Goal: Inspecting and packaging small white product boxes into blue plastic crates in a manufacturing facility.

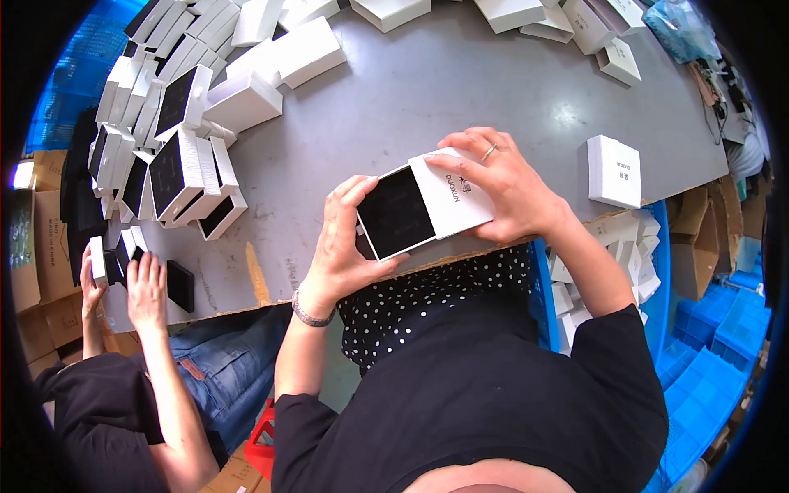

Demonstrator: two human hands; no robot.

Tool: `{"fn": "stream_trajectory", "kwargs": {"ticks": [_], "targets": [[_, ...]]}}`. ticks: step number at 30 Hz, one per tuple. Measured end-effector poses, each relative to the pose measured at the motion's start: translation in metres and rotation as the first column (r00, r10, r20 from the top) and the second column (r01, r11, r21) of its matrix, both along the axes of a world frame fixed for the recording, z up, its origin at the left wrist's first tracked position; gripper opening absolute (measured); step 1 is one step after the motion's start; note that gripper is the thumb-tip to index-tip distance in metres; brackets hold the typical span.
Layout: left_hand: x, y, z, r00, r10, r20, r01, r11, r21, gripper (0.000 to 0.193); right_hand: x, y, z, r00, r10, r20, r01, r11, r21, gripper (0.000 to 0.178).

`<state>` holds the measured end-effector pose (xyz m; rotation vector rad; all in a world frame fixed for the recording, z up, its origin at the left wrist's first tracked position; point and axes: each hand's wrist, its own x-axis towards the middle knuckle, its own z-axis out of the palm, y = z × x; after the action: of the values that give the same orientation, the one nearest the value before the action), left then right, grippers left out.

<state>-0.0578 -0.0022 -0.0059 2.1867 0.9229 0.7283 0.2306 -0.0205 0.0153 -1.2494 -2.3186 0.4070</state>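
Note:
A white sliding gift box lies between my two hands near the table's front edge, partly drawn apart. My left hand [333,238] grips the outer end of its inner tray [398,214], which shows a flat black inside. Around the printed white sleeve [454,212] my right hand [518,185] is closed, thumb and fingers on opposite edges. Roughly half of the tray or more sticks out of the sleeve toward the left. Whether anything sits under the black surface cannot be seen.
One white box [614,174] stands at the table's right. Stacks of white boxes [177,177] crowd the left side, with more along the far edge. A co-worker's hands [146,292] handle small boxes at the left corner. A blue crate [655,246] of white boxes stands beside me.

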Motion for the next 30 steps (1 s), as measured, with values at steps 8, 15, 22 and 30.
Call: {"fn": "stream_trajectory", "kwargs": {"ticks": [8,15,22,30], "targets": [[0.063,-0.017,-0.003,0.64,0.354,0.682,0.057,0.863,-0.501,0.113,-0.052,-0.003,-0.01,0.998,0.021,-0.064,-0.021,1.0,-0.013,0.091],[-0.002,0.027,0.045,0.895,0.432,0.109,-0.417,0.724,0.55,0.08,-0.015,-0.017,0.024,0.898,-0.297,0.324,0.306,0.952,0.024,0.08],[-0.128,0.079,0.069,0.463,0.879,-0.116,-0.747,0.457,0.482,0.074,0.061,-0.027,0.032,0.569,-0.724,0.391,0.725,0.666,0.178,0.066],[-0.031,0.014,0.034,0.9,0.418,-0.122,-0.334,0.844,0.42,0.074,-0.086,0.245,-0.011,0.988,-0.077,0.135,0.032,0.952,0.306,0.088]]}}
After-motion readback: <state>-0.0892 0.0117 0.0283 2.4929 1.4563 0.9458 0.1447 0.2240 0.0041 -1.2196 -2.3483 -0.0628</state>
